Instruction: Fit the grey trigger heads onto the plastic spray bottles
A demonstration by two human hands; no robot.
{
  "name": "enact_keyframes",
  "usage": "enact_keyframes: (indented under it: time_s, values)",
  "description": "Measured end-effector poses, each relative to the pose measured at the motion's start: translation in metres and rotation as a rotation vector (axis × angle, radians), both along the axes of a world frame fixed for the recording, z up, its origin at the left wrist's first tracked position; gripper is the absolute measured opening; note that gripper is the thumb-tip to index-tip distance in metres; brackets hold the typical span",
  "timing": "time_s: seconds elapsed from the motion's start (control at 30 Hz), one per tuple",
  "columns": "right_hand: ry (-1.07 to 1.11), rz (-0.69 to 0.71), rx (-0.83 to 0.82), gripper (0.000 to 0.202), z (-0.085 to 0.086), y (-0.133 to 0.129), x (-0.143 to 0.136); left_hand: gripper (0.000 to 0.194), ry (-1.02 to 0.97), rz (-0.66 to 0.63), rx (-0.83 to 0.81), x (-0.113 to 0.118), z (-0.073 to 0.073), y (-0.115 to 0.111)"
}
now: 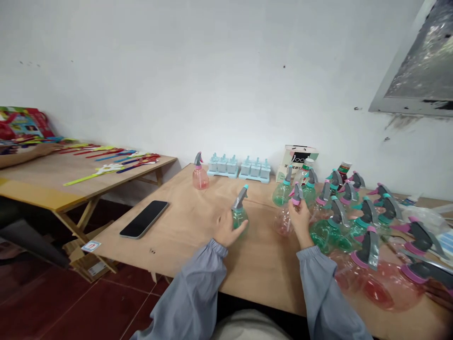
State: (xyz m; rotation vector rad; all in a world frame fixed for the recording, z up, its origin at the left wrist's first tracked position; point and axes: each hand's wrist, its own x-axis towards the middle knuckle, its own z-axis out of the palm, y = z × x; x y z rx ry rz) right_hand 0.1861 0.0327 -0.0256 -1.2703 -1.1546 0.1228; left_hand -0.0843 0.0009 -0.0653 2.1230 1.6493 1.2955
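Note:
My left hand [226,228] is closed around the body of a green spray bottle [239,215] with a grey trigger head and turquoise collar, upright at the table's middle. With my right hand [300,218] I grip a pink spray bottle [283,222] by its neck, just below the pink collar; its base is at or near the tabletop. Right of that hand crowd several more spray bottles, among them a green one [323,234] and a large pink one [378,288]. A single pink spray bottle [200,178] stands farther back on the left.
Two light-blue popsicle mould sets [222,166] [255,170] and a printed box [295,158] stand along the wall. A phone [144,219] lies on the wooden table [191,236]. On the left table, another person's arm [24,156] rests near colourful plastic sticks [106,167]. Another hand [439,293] shows at far right.

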Motion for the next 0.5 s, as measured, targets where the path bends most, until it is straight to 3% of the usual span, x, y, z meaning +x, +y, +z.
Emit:
enact_keyframes:
  time_s: [0.23,0.5]
  values:
    - [0.046,-0.059,0.059,0.039,-0.008,0.007,0.008,0.047,0.035,-0.094,-0.002,0.012,0.0,-0.011]
    - [-0.01,-0.07,0.161,0.056,-0.019,0.005,0.007,0.05,-0.004,-0.087,0.05,0.021,-0.01,-0.024]
